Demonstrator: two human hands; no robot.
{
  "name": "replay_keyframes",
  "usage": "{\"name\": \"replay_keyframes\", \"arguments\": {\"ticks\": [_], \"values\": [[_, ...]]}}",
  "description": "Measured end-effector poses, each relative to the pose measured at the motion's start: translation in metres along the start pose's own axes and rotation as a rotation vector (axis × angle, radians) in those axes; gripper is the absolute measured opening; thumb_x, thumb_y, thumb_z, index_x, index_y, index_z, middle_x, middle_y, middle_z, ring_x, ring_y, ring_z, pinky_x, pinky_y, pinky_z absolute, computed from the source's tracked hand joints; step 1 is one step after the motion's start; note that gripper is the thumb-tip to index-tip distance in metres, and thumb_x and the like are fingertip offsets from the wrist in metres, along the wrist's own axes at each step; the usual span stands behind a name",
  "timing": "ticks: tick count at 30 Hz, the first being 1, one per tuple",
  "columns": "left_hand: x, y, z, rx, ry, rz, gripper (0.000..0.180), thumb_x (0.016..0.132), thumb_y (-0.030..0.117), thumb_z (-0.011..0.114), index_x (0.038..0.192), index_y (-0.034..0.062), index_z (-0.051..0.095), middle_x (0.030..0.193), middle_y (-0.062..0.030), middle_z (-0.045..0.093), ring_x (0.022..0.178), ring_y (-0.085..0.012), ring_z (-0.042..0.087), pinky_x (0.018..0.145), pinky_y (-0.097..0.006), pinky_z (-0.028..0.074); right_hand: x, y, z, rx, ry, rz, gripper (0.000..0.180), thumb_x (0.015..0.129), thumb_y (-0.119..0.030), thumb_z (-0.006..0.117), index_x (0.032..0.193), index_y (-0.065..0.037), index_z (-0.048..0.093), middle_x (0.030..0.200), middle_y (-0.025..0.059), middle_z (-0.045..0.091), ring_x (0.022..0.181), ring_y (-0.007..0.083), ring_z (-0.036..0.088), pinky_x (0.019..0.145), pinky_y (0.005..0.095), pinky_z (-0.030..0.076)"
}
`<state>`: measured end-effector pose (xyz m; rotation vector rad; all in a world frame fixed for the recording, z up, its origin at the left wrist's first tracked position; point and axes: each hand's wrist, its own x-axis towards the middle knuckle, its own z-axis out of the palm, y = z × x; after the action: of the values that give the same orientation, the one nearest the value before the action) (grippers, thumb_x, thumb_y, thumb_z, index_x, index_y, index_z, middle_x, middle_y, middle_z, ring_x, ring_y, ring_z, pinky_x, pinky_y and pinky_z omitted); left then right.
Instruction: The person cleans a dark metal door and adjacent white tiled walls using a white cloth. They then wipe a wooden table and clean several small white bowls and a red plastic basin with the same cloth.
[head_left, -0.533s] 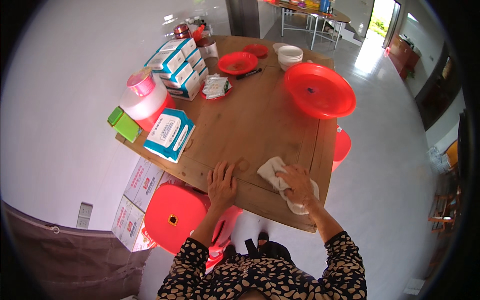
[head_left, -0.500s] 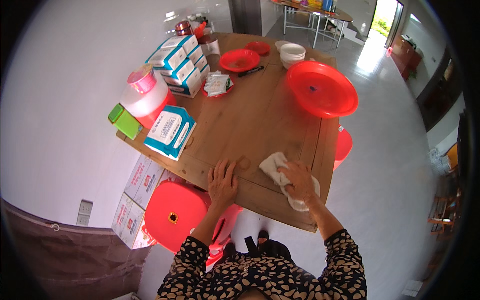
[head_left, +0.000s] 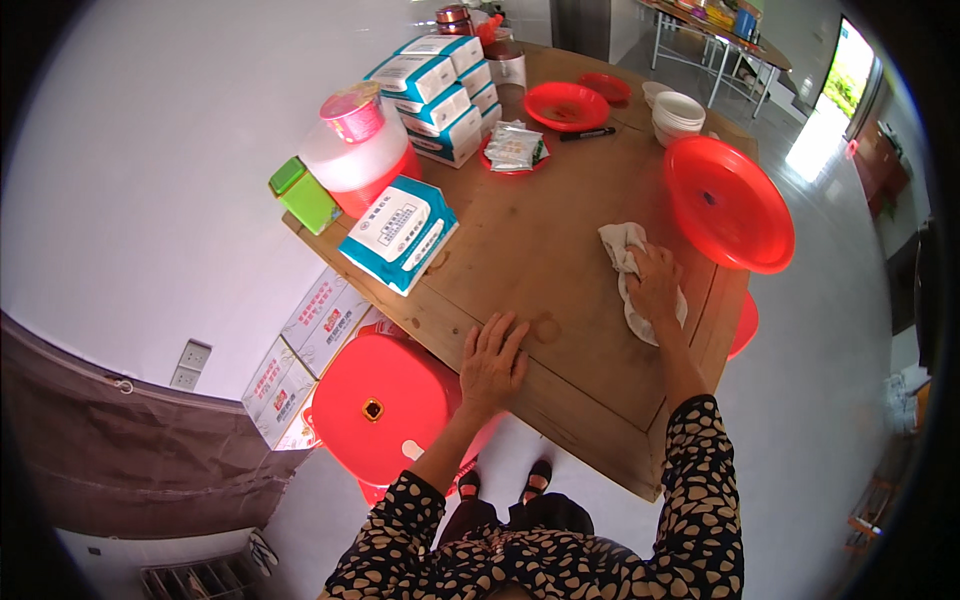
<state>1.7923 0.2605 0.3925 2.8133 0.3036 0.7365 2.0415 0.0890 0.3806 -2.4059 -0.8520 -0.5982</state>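
Note:
A white cloth (head_left: 640, 310) lies bunched on the right part of the wooden table (head_left: 560, 390). My right hand (head_left: 655, 283) is closed on it, pressing it to the tabletop just short of the large red basin (head_left: 728, 205). Near the front edge, my left hand (head_left: 494, 362) rests flat with its fingers spread, holding nothing. A round stain (head_left: 545, 328) shows on the wood beside its fingertips. The nearest thing on its far left is a teal-and-white tissue pack (head_left: 398, 235).
Along the left stand a green box (head_left: 305, 195), a pink-lidded container (head_left: 355, 150) and stacked tissue packs (head_left: 430, 90). Toward the back are a red plate (head_left: 566, 106), a black marker (head_left: 588, 133) and white bowls (head_left: 678, 117). Red stools (head_left: 385, 405) sit below the front left edge.
My right hand has pushed the cloth away from the front edge, toward the red basin. My left hand stays flat at the front edge. The view has shifted.

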Motion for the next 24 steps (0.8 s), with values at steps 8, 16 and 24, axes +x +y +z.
{"name": "replay_keyframes", "arguments": {"ticks": [8, 16, 24], "values": [[-0.002, 0.004, -0.001, -0.094, 0.005, -0.053, 0.051, 0.08, 0.018, 0.059, 0.128, 0.0089, 0.046, 0.134, -0.0115, 0.042, 0.128, -0.0324, 0.036, 0.106, -0.046, 0.028, 0.028, -0.04, 0.041, 0.076, -0.067, -0.084, 0.037, 0.07, -0.017, 0.058, 0.107, -0.018, 0.062, 0.117, 0.0032, 0.057, 0.11, 0.0276, 0.047, 0.093, 0.0445, 0.033], [-0.004, -0.003, 0.001, -0.136, 0.023, -0.06, 0.062, 0.083, 0.03, 0.06, 0.136, 0.0078, 0.037, 0.14, -0.017, 0.034, 0.132, -0.0366, 0.027, 0.108, -0.046, 0.025, -0.011, -0.111, 0.035, 0.325, -0.169, -0.329, 0.045, 0.062, -0.014, 0.063, 0.108, -0.017, 0.063, 0.116, 0.007, 0.058, 0.111, 0.0293, 0.048, 0.096, 0.043, 0.032], [-0.005, -0.009, -0.014, -0.324, 0.129, -0.036, 0.071, 0.084, 0.052, 0.054, 0.137, 0.0076, 0.037, 0.14, -0.0201, 0.031, 0.133, -0.0402, 0.024, 0.108, -0.048, 0.018, -0.082, -0.171, 0.002, 0.294, -0.178, -0.427, 0.047, 0.062, -0.021, 0.067, 0.108, -0.019, 0.062, 0.124, 0.0003, 0.054, 0.111, 0.0249, 0.048, 0.093, 0.0434, 0.034]]}}
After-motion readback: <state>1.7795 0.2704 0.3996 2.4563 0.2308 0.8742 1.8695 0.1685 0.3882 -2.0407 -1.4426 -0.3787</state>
